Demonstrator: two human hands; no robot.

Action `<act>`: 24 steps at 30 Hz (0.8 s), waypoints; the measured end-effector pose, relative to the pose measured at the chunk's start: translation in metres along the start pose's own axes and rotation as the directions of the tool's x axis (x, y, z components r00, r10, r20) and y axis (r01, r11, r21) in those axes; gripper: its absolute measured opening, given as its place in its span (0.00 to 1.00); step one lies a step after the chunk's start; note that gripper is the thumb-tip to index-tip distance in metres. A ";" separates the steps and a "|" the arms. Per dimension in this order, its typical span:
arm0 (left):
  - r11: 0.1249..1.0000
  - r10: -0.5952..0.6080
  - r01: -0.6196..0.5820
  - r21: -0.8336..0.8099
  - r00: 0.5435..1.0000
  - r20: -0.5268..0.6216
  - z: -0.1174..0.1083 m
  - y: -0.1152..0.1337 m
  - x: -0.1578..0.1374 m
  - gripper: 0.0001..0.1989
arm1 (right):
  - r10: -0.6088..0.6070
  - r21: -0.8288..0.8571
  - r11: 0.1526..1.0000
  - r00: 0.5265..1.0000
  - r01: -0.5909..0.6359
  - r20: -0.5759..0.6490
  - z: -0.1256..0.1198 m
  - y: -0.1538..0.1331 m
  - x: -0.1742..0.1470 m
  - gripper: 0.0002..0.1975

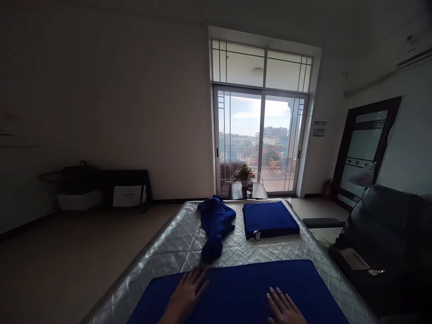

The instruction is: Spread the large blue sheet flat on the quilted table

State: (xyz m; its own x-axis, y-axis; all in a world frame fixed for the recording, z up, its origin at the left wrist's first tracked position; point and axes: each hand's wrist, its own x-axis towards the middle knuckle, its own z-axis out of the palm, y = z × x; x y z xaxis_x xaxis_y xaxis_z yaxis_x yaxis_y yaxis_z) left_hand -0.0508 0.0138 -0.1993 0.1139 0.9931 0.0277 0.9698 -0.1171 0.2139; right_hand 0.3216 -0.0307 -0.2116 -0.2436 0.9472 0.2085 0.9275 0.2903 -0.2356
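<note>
Both hands are down flat on the blue cloth (243,288) spread across the near end of the quilted mattress (175,243). The left hand (185,294) sits at the cloth's upper left edge, fingers spread and reaching toward the corner; the right hand (282,307) rests palm-down further in, fingers slightly apart, gripping nothing. The cloth's long axis runs left to right across the mattress, its far edge facing the sliding glass door (259,139).

Risks from here: the mattress cover looks slick, so a hard push could, I'd judge, slide the whole cloth or ruck it into creases rather than smooth it. The crumpled blue garment (214,229) lies just beyond the left fingertips, near enough to be snagged or dragged. The folded blue cloth (269,219) sits well apart, safe for now. The dark chair (388,238) flanks the right side.
</note>
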 end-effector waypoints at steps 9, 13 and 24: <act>1.000 -0.013 0.014 0.007 0.999 -0.038 -0.005 -0.005 -0.005 0.31 | -0.110 0.138 0.986 0.990 0.098 0.085 0.020 -0.080 0.070 0.31; 0.999 -0.044 0.045 0.019 0.999 -0.011 -0.014 -0.022 -0.009 0.33 | -0.073 0.148 0.987 0.995 0.061 0.074 0.020 -0.046 0.066 0.30; 0.989 -0.134 0.136 0.061 0.990 -0.040 -0.008 -0.066 -0.008 0.29 | 0.257 0.011 0.966 0.960 -0.258 -0.107 -0.008 0.141 0.047 0.29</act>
State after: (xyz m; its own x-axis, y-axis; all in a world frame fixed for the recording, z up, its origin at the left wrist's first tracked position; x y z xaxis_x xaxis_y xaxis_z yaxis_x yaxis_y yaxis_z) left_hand -0.1177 0.0134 -0.2059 -0.0259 0.9989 0.0382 0.9877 0.0196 0.1554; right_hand 0.4431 0.0534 -0.2271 0.0350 0.9699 0.2409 0.9558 0.0379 -0.2915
